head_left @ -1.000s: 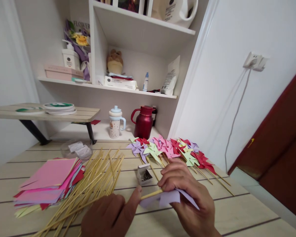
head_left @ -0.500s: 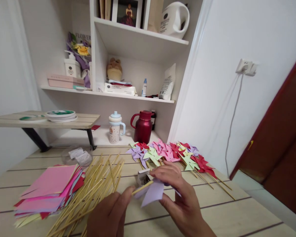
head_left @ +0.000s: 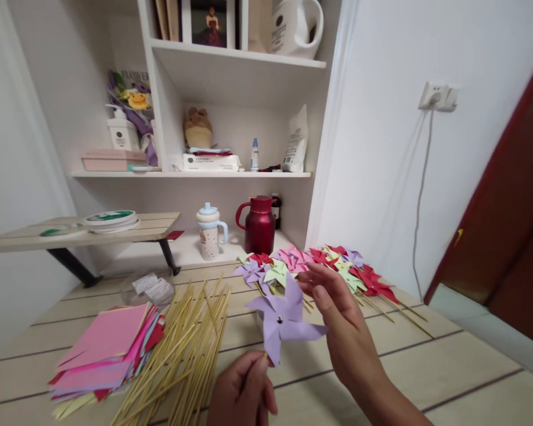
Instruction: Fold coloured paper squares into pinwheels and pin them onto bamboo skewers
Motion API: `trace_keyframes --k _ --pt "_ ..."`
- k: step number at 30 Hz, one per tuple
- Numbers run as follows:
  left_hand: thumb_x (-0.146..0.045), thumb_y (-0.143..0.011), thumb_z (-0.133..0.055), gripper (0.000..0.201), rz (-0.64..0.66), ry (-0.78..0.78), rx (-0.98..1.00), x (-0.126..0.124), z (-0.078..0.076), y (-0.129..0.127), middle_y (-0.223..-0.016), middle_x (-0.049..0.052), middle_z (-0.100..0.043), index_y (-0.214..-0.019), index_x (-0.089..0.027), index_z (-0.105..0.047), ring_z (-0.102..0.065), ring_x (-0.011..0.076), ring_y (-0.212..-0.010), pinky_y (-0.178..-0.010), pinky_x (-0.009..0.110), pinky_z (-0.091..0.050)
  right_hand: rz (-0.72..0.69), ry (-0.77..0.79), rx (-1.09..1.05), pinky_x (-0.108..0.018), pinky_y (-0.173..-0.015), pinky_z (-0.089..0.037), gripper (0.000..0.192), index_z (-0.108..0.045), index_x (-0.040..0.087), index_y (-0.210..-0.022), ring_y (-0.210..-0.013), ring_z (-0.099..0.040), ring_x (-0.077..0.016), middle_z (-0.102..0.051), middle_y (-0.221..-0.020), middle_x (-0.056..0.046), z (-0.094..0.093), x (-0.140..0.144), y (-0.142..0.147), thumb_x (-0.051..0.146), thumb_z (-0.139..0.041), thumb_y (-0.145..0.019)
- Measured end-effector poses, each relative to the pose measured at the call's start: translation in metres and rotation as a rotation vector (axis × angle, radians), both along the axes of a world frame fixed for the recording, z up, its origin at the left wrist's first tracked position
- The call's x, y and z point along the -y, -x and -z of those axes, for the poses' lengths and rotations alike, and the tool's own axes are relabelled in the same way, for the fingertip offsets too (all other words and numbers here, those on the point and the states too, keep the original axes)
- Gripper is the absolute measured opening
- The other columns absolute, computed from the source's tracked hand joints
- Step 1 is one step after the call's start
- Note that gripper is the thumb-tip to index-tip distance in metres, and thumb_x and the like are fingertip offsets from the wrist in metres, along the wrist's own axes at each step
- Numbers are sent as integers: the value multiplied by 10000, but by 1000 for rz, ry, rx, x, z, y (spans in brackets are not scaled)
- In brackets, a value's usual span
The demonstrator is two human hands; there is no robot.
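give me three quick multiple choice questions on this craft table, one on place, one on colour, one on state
1. The skewers lie where?
A. right of the paper stack
B. on the shelf
C. in the jug

2. The pinwheel being held is what colour?
A. green
B. lilac
C. red

3. How is that pinwheel?
A. flat on the table
B. held upright by the left hand
C. unfolded

Key: 1 A, the skewers fan out beside the stack; 2 B, its blades are pale purple; 3 B, the left hand pinches its stick while the right hand is beside a blade.
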State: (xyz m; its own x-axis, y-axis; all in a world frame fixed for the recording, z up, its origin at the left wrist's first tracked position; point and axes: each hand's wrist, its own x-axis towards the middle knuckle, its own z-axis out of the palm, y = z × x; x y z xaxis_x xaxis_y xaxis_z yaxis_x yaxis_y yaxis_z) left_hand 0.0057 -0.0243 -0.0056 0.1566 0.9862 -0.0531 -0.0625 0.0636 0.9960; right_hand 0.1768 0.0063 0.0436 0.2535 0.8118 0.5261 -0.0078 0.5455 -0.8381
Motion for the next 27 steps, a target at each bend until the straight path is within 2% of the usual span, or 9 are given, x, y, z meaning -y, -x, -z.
trace_keyframes --k 3,8,12,15,17,20,24,27 --pt "-632 -702 -648 473 3 75 93 -6 -3 6 -508 -32 -574 -754 -162 -639 -440 83 -352 -396 211 -300 -32 59 -82 -402 -898 -512 355 -578 275 -1224 -1006 -641 -223 -652 -1142 -67 0 -4 0 459 -562 -921" --pt "-570 -650 -745 445 -137 108 213 -14 3 12 -594 18 -670 -750 -143 -669 -552 123 -459 -458 242 -395 -91 155 -209 -413 -916 -484 352 -621 255 -1150 -899 -650 -198 -660 -1070 -52 -2 -5 -1 488 -605 -885" --pt "-482 -641 -802 381 -259 165 323 -13 3 14 -762 89 -747 -767 -133 -714 -642 160 -658 -646 284 -483 -227 241 -234 -317 -734 -512 323 -649 218 -1035 -727 -639 -155 -676 -861 -23 -4 1 5 495 -617 -871" --pt "-445 -657 -810 348 -311 141 449 -11 -3 17 -888 92 -750 -813 -143 -734 -652 186 -867 -819 305 -475 -427 378 -86 -251 -582 -475 330 -646 167 -815 -582 -589 -115 -658 -731 -16 1 7 17 494 -636 -852" --pt "-410 -703 -789 290 -311 115 524 -10 -9 20 -926 56 -736 -850 -167 -731 -632 176 -928 -861 296 -458 -553 471 31 -218 -506 -444 333 -616 158 -771 -521 -566 -90 -644 -727 -8 9 11 27 483 -658 -831" --pt "-371 -753 -757 218 -323 106 599 -7 -17 23 -962 23 -706 -858 -185 -712 -607 155 -944 -865 279 -449 -618 563 114 -163 -410 -396 318 -579 188 -882 -491 -578 -76 -595 -750 30 25 14 42 482 -674 -807" --pt "-386 -765 -742 259 -291 119 619 -4 -22 20 -905 20 -667 -902 -173 -687 -607 163 -853 -796 296 -480 -681 598 135 -122 -347 -347 293 -514 219 -963 -476 -585 -46 -621 -951 6 45 17 54 431 -662 -824" --pt "-426 -743 -751 301 -205 136 627 -1 -19 15 -806 8 -642 -863 -168 -654 -607 152 -691 -677 293 -499 -754 608 139 -117 -315 -318 309 -498 224 -989 -430 -575 -53 -625 -862 22 54 16 59 419 -663 -816"
